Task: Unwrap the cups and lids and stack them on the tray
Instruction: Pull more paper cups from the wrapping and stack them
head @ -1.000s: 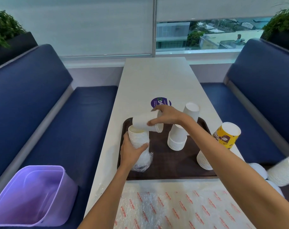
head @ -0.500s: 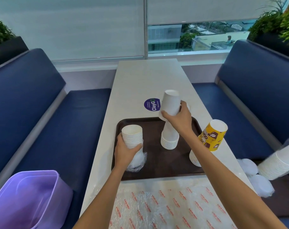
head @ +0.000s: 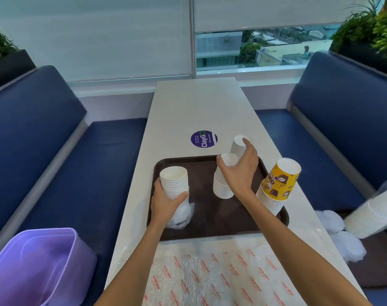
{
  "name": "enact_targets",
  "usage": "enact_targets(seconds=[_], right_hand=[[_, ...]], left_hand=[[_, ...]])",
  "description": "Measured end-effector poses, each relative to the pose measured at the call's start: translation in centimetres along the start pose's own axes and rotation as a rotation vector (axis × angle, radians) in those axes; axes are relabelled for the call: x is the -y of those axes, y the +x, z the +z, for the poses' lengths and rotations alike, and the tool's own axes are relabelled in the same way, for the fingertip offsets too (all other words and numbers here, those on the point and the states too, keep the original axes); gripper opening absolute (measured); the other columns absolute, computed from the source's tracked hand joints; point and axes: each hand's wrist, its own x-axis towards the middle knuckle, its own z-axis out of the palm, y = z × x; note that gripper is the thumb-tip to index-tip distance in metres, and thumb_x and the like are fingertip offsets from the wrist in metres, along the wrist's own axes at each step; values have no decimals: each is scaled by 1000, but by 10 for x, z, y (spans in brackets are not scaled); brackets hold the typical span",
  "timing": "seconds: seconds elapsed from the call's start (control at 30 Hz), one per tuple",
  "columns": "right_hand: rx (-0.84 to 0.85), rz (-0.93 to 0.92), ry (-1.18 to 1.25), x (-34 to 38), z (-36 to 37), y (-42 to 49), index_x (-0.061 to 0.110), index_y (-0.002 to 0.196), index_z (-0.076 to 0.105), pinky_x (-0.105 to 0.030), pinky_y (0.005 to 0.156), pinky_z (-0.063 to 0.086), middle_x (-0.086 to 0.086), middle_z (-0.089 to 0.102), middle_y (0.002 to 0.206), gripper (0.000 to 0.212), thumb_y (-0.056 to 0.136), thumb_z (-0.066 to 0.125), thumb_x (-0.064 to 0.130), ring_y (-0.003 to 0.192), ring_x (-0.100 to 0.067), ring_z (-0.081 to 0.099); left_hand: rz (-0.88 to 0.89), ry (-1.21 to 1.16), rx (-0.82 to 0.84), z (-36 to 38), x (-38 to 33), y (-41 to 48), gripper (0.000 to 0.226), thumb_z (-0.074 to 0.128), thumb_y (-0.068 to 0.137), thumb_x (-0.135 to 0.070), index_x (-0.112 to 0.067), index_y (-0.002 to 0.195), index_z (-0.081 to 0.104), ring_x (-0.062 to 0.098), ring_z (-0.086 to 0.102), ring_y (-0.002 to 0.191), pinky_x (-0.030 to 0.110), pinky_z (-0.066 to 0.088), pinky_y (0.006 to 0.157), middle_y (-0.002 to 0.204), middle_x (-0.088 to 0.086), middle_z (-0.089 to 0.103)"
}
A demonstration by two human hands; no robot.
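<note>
Head view: brown tray (head: pixel 210 228) sits on the white table (head: pixel 194 107), near end. Left hand (head: pixel 166 204) grips an upright stack of white cups (head: pixel 173 182) at the tray's left edge, fingers curled round the lower part. Crumpled clear wrap (head: pixel 181 216) bunches at the stack's foot, under the hand.

Right hand (head: pixel 241 171) is over the tray middle, fingers spread. Thumb is against the top cup of an inverted white stack (head: pixel 223 186) standing on the tray. Index tip touches the base of a second inverted white stack (head: pixel 240 144) just behind. Cannot tell whether this hand grips or only touches. Hands are apart.

An inverted stack topped by a yellow printed cup (head: pixel 278 184) stands at the tray's right edge, leaning slightly.

Bubble wrap sheet with red print (head: pixel 210 272) lies on the table just this side of the tray. Purple round sticker (head: pixel 203 139) on the table beyond the tray. Purple bin (head: pixel 33 268) on the left bench. On the right bench: a wrapped sleeve of white cups (head: pixel 378 215) lying tilted, bagged lids (head: pixel 347 246) beside it.
</note>
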Motion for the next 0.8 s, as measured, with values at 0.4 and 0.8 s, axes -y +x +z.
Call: enact_targets(seconds=[0.4,0.8], right_hand=[[857,257,299,27,47,-36,18,147,27,-33,107,36,-7,43,145,74,86,69,21,132,-22,43],[943,492,501,6,76,-40,15,132,48,-37,108,39,-7,53,135,43,91,59,13,125,-23,48]], left_hand=[[-10,-11,-29,3,3,-1,94,78,72,-40,-16,145,24,27,42,130,38,38,107,146,8,38],[-45,-30,-41,6,7,11,87,76,76,-36,-17,144,26,25,43,130,36,36,107,145,7,39]])
